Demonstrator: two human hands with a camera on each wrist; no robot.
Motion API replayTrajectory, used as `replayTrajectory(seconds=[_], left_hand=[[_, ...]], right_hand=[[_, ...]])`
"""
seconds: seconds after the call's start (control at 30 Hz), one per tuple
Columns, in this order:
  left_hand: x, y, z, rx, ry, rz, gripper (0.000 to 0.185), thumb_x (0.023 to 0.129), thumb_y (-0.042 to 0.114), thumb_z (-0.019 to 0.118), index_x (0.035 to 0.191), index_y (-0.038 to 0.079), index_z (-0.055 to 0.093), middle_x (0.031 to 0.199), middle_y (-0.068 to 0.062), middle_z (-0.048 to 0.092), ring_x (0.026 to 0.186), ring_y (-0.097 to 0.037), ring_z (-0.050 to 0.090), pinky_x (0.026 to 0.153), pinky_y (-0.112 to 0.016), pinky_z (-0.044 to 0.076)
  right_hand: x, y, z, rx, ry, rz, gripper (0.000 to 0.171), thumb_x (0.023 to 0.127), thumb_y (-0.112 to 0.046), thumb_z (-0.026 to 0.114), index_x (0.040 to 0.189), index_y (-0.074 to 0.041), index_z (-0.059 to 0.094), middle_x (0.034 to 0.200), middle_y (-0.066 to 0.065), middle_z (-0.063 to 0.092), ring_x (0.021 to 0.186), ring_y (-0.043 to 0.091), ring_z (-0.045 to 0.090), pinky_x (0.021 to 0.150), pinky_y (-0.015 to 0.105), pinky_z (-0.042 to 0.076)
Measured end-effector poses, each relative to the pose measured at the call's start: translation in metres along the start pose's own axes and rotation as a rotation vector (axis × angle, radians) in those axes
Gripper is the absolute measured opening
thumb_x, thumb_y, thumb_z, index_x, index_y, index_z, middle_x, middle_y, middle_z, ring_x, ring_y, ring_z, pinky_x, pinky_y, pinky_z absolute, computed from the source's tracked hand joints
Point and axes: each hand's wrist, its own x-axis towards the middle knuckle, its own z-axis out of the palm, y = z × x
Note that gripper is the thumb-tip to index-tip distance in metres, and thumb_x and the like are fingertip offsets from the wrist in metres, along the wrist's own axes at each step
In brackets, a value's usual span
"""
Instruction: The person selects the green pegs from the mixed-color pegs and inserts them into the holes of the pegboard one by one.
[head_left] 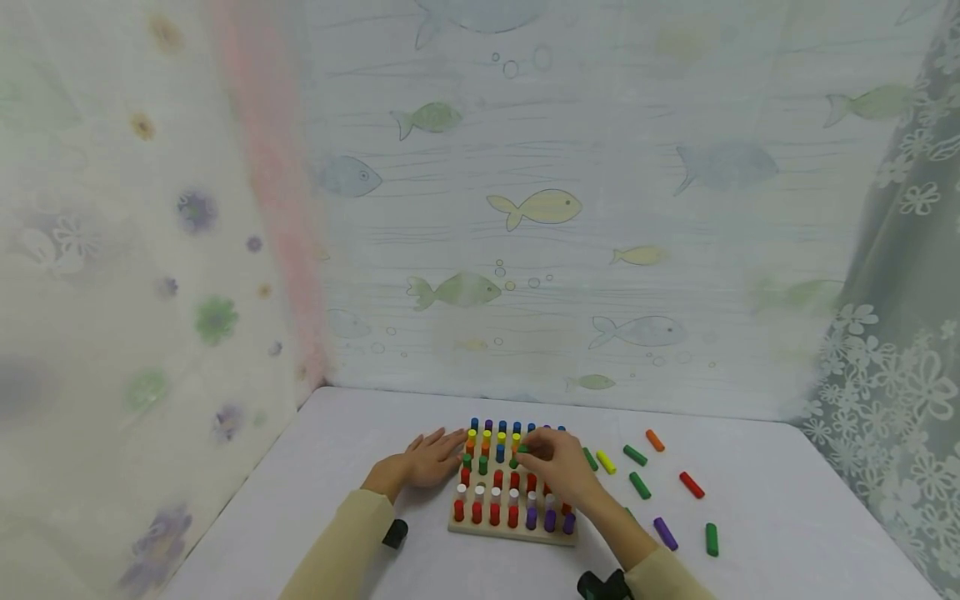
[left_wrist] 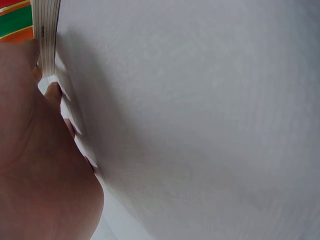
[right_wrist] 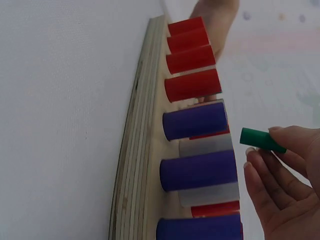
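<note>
A wooden peg board lies on the white table, filled with upright red, purple, white, green, yellow, orange and blue pegs. My right hand hovers over the board's middle and pinches a green peg. In the right wrist view the green peg sticks out from my fingertips above the purple pegs and red pegs. My left hand lies flat on the table, fingers straight, touching the board's left edge. The left wrist view shows my palm beside the board's edge.
Loose pegs lie on the table right of the board: yellow, orange, red, purple and several green ones. Patterned curtains close in the back and both sides.
</note>
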Motion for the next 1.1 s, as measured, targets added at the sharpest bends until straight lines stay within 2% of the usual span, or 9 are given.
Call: replayTrajectory(seconds=[0.17, 0.3, 0.4, 0.53, 0.83, 1.1], left_hand=[[0.002, 0.000, 0.000, 0.006, -0.002, -0.002, 0.058, 0.110, 0.040, 0.040, 0.163, 0.020, 0.029, 0.168, -0.002, 0.029, 0.157, -0.030, 0.017, 0.126, -0.058, 0.009], [0.001, 0.001, -0.001, 0.012, -0.006, -0.004, 0.058, 0.110, 0.039, 0.039, 0.163, 0.020, 0.028, 0.168, -0.002, 0.029, 0.157, -0.031, 0.016, 0.126, -0.058, 0.009], [0.008, -0.007, 0.005, 0.000, 0.002, -0.004, 0.058, 0.110, 0.042, 0.039, 0.164, 0.021, 0.028, 0.168, -0.001, 0.028, 0.158, -0.030, 0.015, 0.126, -0.057, 0.007], [0.015, -0.015, 0.011, -0.018, 0.017, -0.003, 0.059, 0.109, 0.045, 0.038, 0.163, 0.024, 0.028, 0.168, 0.001, 0.028, 0.158, -0.029, 0.015, 0.126, -0.057, 0.006], [0.015, -0.017, 0.013, -0.026, 0.015, 0.004, 0.059, 0.109, 0.045, 0.039, 0.163, 0.025, 0.028, 0.168, 0.001, 0.028, 0.158, -0.029, 0.014, 0.126, -0.058, 0.005], [0.021, -0.022, 0.017, -0.019, 0.020, 0.008, 0.058, 0.109, 0.044, 0.040, 0.163, 0.025, 0.029, 0.168, 0.002, 0.029, 0.158, -0.029, 0.015, 0.126, -0.059, 0.006]], right_hand=[[0.003, -0.001, 0.006, -0.014, 0.022, 0.000, 0.018, 0.095, -0.017, 0.074, 0.110, -0.006, 0.072, 0.101, 0.000, 0.073, 0.090, 0.015, 0.068, 0.081, 0.027, 0.059], [0.005, -0.001, 0.011, 0.011, 0.035, -0.007, 0.020, 0.095, -0.016, 0.074, 0.112, -0.003, 0.072, 0.102, 0.002, 0.074, 0.092, 0.017, 0.068, 0.084, 0.031, 0.059], [0.007, 0.000, 0.014, 0.022, 0.027, -0.018, 0.020, 0.097, -0.014, 0.072, 0.113, -0.001, 0.071, 0.103, 0.003, 0.074, 0.092, 0.017, 0.068, 0.083, 0.027, 0.059], [0.009, 0.002, 0.019, -0.002, 0.007, -0.016, 0.020, 0.098, -0.013, 0.069, 0.115, -0.002, 0.071, 0.103, 0.001, 0.073, 0.092, 0.015, 0.066, 0.082, 0.024, 0.057], [0.010, 0.005, 0.027, -0.081, 0.015, -0.014, 0.022, 0.097, -0.015, 0.071, 0.116, -0.003, 0.073, 0.105, 0.002, 0.074, 0.091, 0.014, 0.066, 0.083, 0.031, 0.059], [0.010, 0.008, 0.033, -0.131, 0.014, -0.030, 0.021, 0.097, -0.015, 0.072, 0.115, -0.005, 0.075, 0.105, 0.001, 0.075, 0.090, 0.013, 0.065, 0.081, 0.029, 0.058]])
